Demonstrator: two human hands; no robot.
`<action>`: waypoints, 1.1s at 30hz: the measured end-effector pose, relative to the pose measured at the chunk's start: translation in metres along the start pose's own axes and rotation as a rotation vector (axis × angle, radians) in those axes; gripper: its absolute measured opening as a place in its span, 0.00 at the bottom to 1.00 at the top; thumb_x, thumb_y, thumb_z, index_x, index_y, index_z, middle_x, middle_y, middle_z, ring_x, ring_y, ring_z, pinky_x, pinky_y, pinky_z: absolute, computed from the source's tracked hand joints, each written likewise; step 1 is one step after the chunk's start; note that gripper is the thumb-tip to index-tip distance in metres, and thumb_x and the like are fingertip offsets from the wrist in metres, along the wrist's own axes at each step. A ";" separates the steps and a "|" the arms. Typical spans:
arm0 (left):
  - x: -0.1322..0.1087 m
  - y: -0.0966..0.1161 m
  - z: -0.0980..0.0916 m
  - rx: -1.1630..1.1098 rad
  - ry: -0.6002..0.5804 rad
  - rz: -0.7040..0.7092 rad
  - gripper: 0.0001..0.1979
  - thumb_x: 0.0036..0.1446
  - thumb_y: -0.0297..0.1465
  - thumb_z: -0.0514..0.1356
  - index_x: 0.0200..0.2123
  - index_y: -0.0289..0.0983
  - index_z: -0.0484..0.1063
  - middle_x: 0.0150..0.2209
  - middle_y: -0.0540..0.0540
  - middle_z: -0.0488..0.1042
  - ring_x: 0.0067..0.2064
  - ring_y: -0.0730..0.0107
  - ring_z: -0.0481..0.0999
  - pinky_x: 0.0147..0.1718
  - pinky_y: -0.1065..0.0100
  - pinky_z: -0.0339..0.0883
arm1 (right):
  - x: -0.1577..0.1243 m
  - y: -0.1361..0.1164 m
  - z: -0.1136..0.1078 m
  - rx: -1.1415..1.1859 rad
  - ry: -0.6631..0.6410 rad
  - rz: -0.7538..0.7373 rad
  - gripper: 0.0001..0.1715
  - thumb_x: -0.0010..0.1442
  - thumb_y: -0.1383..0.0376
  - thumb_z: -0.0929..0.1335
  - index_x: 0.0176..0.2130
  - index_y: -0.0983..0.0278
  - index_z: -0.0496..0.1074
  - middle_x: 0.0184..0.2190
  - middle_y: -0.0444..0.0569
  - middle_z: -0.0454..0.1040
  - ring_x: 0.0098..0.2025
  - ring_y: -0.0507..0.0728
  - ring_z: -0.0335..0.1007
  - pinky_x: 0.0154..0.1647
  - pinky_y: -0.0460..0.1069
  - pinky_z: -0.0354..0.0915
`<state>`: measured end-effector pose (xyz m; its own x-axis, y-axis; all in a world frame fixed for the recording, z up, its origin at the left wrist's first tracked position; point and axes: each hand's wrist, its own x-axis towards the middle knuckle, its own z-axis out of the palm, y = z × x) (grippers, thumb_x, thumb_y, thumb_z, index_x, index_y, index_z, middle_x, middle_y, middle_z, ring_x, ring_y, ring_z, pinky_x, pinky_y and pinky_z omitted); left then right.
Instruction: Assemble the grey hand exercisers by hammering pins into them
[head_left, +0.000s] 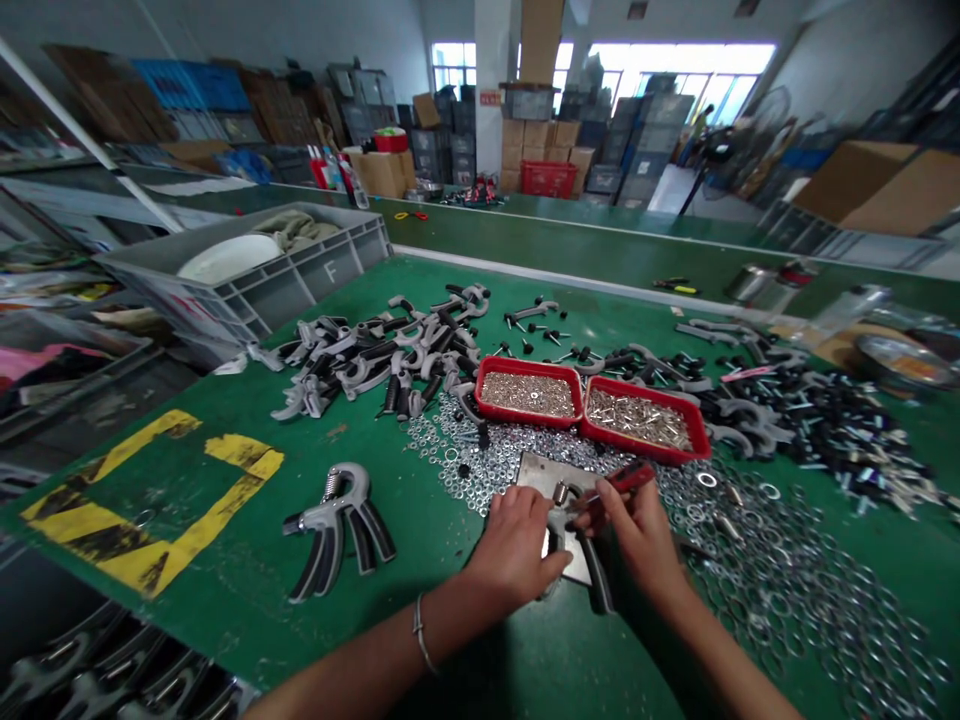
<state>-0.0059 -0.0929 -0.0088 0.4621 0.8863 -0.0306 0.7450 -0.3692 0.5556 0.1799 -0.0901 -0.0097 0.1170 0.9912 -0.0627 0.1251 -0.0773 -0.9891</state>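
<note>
Our left grip [517,545] clamps hand exerciser [562,520] on metal plate [536,472], handles toward us; our right grip [637,535] pinches red-handled tool [626,478], tip aimed left at exerciser.

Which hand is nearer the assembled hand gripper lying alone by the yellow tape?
Left. The left hand lies to the right of the hand gripper, green tabletop between them; the right hand is farther right, beyond the left one.

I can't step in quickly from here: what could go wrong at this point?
The red-handled tool in the right hand works right beside the left hand on the grip part; a slip could jab fingers. Loose washers crowd the metal plate; a forearm could scatter them.
</note>
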 end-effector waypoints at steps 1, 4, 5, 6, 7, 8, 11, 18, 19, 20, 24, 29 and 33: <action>0.000 0.000 0.000 0.001 0.001 0.000 0.24 0.54 0.41 0.64 0.52 0.38 0.67 0.50 0.41 0.68 0.53 0.51 0.63 0.53 0.52 0.58 | 0.000 0.001 0.000 -0.008 -0.006 0.001 0.16 0.63 0.51 0.67 0.39 0.55 0.58 0.29 0.44 0.78 0.26 0.59 0.77 0.27 0.54 0.73; 0.000 -0.001 0.001 -0.002 0.000 0.003 0.24 0.55 0.41 0.64 0.52 0.38 0.67 0.50 0.41 0.67 0.53 0.51 0.63 0.54 0.52 0.58 | -0.001 0.004 0.001 -0.038 -0.012 -0.001 0.16 0.63 0.51 0.67 0.40 0.55 0.58 0.29 0.45 0.78 0.27 0.60 0.77 0.28 0.55 0.73; 0.000 -0.001 0.001 -0.004 -0.001 0.002 0.24 0.55 0.41 0.64 0.52 0.38 0.67 0.50 0.41 0.67 0.53 0.51 0.63 0.54 0.52 0.58 | -0.001 0.005 0.001 -0.063 -0.007 -0.006 0.15 0.63 0.51 0.67 0.40 0.55 0.58 0.29 0.45 0.78 0.27 0.61 0.77 0.28 0.55 0.73; 0.000 -0.001 0.001 -0.005 -0.002 0.000 0.24 0.55 0.41 0.64 0.52 0.39 0.67 0.50 0.41 0.67 0.53 0.51 0.63 0.54 0.52 0.58 | -0.002 0.005 0.002 -0.101 0.002 -0.015 0.15 0.63 0.51 0.67 0.40 0.55 0.58 0.28 0.45 0.78 0.28 0.62 0.77 0.29 0.55 0.72; 0.000 -0.001 0.001 -0.006 -0.004 -0.001 0.24 0.55 0.41 0.64 0.52 0.39 0.67 0.50 0.41 0.67 0.53 0.51 0.63 0.54 0.52 0.58 | -0.002 0.004 0.003 -0.144 0.016 -0.029 0.16 0.62 0.51 0.67 0.40 0.55 0.59 0.28 0.45 0.78 0.28 0.62 0.77 0.30 0.55 0.72; 0.000 -0.001 0.000 -0.005 -0.005 -0.004 0.23 0.55 0.41 0.64 0.52 0.39 0.67 0.50 0.41 0.68 0.53 0.51 0.63 0.54 0.52 0.58 | -0.003 0.002 0.004 -0.176 0.027 -0.042 0.17 0.61 0.51 0.68 0.39 0.55 0.59 0.27 0.45 0.78 0.29 0.63 0.77 0.30 0.55 0.71; 0.002 0.001 -0.002 0.004 -0.005 -0.009 0.23 0.55 0.40 0.63 0.52 0.38 0.67 0.50 0.41 0.68 0.53 0.50 0.64 0.54 0.51 0.58 | 0.000 -0.015 0.006 -0.042 -0.033 0.033 0.17 0.60 0.49 0.69 0.37 0.56 0.60 0.23 0.42 0.74 0.21 0.58 0.71 0.23 0.51 0.67; -0.002 0.005 -0.003 0.024 -0.006 0.010 0.23 0.56 0.40 0.63 0.53 0.36 0.68 0.50 0.39 0.69 0.53 0.50 0.65 0.55 0.50 0.58 | 0.021 -0.025 -0.008 0.275 -0.158 0.245 0.21 0.61 0.45 0.65 0.32 0.59 0.63 0.18 0.38 0.63 0.15 0.50 0.55 0.16 0.46 0.57; -0.004 0.005 -0.002 0.024 -0.007 0.006 0.23 0.56 0.40 0.63 0.53 0.36 0.68 0.50 0.39 0.69 0.53 0.49 0.65 0.55 0.50 0.57 | 0.025 -0.020 -0.018 0.149 -0.126 0.218 0.23 0.61 0.43 0.64 0.32 0.59 0.62 0.18 0.39 0.65 0.16 0.51 0.58 0.18 0.48 0.59; -0.005 0.004 -0.003 0.023 -0.011 0.008 0.24 0.56 0.40 0.63 0.53 0.36 0.68 0.51 0.39 0.69 0.54 0.49 0.65 0.55 0.50 0.58 | 0.029 -0.015 -0.030 0.004 -0.092 0.196 0.23 0.60 0.42 0.63 0.32 0.59 0.63 0.18 0.40 0.67 0.17 0.53 0.61 0.19 0.49 0.60; 0.020 -0.008 -0.027 0.055 0.023 0.124 0.21 0.59 0.40 0.61 0.54 0.39 0.68 0.51 0.41 0.70 0.53 0.52 0.66 0.53 0.52 0.60 | 0.043 -0.012 -0.088 -0.679 0.084 -0.090 0.23 0.55 0.44 0.69 0.38 0.60 0.70 0.28 0.50 0.74 0.29 0.62 0.69 0.31 0.56 0.64; 0.120 -0.044 -0.088 0.463 0.189 0.113 0.13 0.65 0.26 0.51 0.45 0.35 0.74 0.46 0.39 0.74 0.50 0.57 0.70 0.51 0.57 0.61 | 0.074 -0.043 -0.084 -1.191 0.002 -0.571 0.16 0.66 0.55 0.63 0.37 0.60 0.77 0.37 0.55 0.75 0.42 0.65 0.67 0.45 0.58 0.61; 0.172 -0.068 -0.104 0.579 0.126 0.073 0.08 0.55 0.18 0.58 0.33 0.30 0.78 0.36 0.35 0.78 0.43 0.56 0.76 0.46 0.59 0.64 | 0.122 -0.057 -0.018 -1.285 -0.202 -0.609 0.10 0.63 0.63 0.67 0.33 0.62 0.78 0.35 0.53 0.77 0.43 0.62 0.65 0.44 0.54 0.59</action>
<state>-0.0272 0.1138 0.0342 0.4877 0.8662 0.1087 0.8709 -0.4914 0.0080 0.2047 0.0331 0.0410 -0.4031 0.8944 0.1939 0.9035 0.4227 -0.0715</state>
